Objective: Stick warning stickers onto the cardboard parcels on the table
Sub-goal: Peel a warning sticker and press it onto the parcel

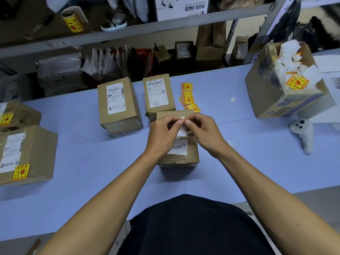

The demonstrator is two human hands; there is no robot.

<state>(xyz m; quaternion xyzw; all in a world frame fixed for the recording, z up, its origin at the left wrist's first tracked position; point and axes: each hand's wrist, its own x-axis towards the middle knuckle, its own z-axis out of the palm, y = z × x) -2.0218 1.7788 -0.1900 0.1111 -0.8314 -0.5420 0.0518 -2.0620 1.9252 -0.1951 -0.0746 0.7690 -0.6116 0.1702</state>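
Warning stickers already sit on the two cardboard parcels at the far left: a small one (17, 117) with a yellow-and-red label on its top, and just nearer, a larger one (27, 155) with a white shipping label and a sticker at its near corner. They look finished and set aside, apart from the rest. On the shelf above stands a roll of stickers (72, 22), likely the reserve supply.

Further right, on the pale blue table (82, 162), two upright parcels (117, 105) and (159, 95) stand side by side with barcoded white labels facing up and no yellow sticker visible, so they seem to wait their turn; the print is too small to read reliably.

In the middle, the left hand (162, 133) and the right hand (203, 131) meet above the nearest parcel (179, 153). Both have fingers curled, thumb and forefinger tips pinching a small sticker (183, 119) between them, of which only a white edge and a bit of orange-yellow show. My guess is that the backing is being peeled off, held right over the box where it will go.

Just beyond the hands lies a loose strip of stickers (188, 97), within easy reach. Their red characters are not legible here.

At the right, a big worn box (283, 85) rests tilted, with torn white paper, one sticker and a printed barcode. Near it lies a white handheld controller (302, 133).
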